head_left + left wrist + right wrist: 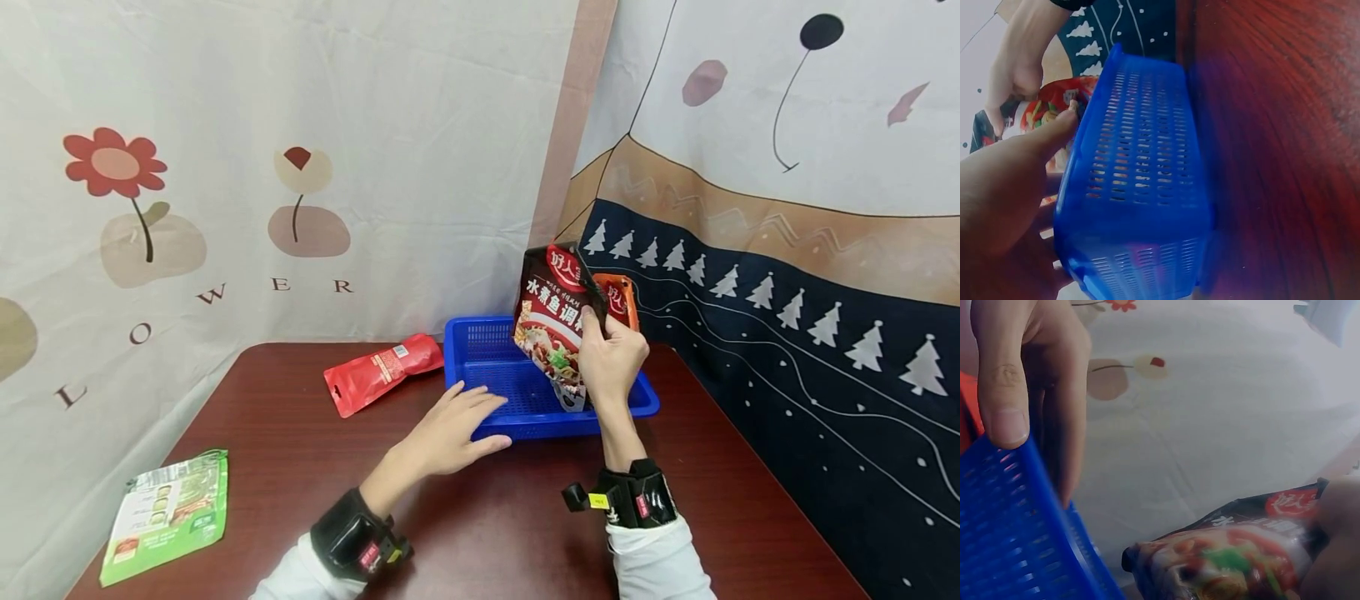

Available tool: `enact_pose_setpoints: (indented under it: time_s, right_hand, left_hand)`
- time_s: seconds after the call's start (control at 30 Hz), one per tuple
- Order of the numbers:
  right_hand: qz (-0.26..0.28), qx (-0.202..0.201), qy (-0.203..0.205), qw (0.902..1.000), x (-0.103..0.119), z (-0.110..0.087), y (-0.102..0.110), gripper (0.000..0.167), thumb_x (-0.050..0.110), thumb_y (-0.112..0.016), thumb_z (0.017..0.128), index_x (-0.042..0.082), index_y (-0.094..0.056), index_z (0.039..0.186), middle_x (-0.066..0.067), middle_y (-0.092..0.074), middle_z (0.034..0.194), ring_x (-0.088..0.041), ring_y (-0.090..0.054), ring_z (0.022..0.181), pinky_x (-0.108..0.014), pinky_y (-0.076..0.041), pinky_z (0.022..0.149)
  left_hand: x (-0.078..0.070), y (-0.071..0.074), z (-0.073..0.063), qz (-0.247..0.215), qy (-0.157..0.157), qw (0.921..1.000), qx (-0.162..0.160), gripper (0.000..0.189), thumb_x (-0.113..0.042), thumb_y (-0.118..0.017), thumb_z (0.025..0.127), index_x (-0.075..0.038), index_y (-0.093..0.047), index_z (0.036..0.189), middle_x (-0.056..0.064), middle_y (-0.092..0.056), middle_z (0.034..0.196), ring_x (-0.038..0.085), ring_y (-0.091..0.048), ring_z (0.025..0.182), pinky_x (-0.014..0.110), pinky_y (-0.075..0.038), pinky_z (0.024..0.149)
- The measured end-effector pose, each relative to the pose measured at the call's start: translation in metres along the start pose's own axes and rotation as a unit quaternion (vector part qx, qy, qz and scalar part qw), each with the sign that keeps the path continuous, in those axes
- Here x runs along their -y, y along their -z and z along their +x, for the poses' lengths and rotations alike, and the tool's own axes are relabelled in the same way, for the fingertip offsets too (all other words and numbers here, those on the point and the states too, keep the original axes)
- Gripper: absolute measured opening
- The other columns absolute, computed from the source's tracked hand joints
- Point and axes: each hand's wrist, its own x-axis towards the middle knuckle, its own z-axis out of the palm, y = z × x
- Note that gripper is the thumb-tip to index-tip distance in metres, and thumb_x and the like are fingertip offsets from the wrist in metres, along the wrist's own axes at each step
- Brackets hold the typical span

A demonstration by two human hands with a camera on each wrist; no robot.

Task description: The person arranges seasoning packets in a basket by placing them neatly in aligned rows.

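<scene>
My right hand (613,360) pinches the edge of a black-and-red seasoning packet (546,312), its front printed with a bowl of food. The packet stands upright over the right part of a blue plastic basket (532,428), its lower end inside the rim. Behind that hand an orange-red packet (627,302) shows partly; whether the hand holds it too cannot be seen. At the basket's front left corner is my left hand (448,427), fingers extended and spread. In the left wrist view its thumb (1060,131) lies near the basket's rim, the other fingers partly hidden behind it.
A red pouch (384,375) lies left of the basket, close to its side. Farther left, a green-and-white pouch (168,518) lies near the edge of the brown table (300,492). Printed cloth (420,167) hangs behind the table and along its right side.
</scene>
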Motion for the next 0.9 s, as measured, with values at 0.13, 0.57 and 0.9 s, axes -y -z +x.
enact_pose_setpoints:
  time_s: [0.13,0.57,0.9]
  right_hand:
    - [-0.045,0.008,0.012,0.9989,-0.007,-0.004,-0.008,0.051,0.021,-0.080,0.104,0.004,-0.067,0.057,-0.010,-0.062,0.054,-0.002,-0.047,0.053,-0.022,-0.029,0.055]
    - [-0.094,0.062,0.009,0.9936,-0.023,-0.015,-0.024,0.062,0.019,-0.077,0.105,0.014,-0.047,0.050,0.014,-0.034,0.044,-0.021,-0.034,0.046,-0.033,-0.027,0.058]
    - [-0.137,0.113,0.005,0.9841,-0.038,-0.025,-0.032,0.055,0.018,-0.075,0.105,0.014,-0.054,0.054,0.002,-0.049,0.045,-0.023,-0.047,0.045,-0.034,-0.033,0.057]
  left_hand:
    - [-0.001,-0.003,-0.001,0.037,-0.011,0.9992,0.012,0.047,-0.039,-0.067,0.114,-0.008,-0.072,0.149,0.009,-0.080,0.144,0.030,-0.072,0.141,0.070,-0.030,0.138]
    - [-0.001,-0.003,-0.004,0.072,-0.027,0.9970,-0.012,0.031,-0.026,-0.064,0.115,-0.010,-0.077,0.138,0.005,-0.086,0.127,0.028,-0.080,0.119,0.066,-0.040,0.133]
    - [-0.002,-0.004,-0.005,0.069,-0.022,0.9973,-0.012,0.030,-0.026,-0.066,0.115,-0.010,-0.078,0.137,0.005,-0.086,0.128,0.027,-0.080,0.119,0.066,-0.040,0.132]
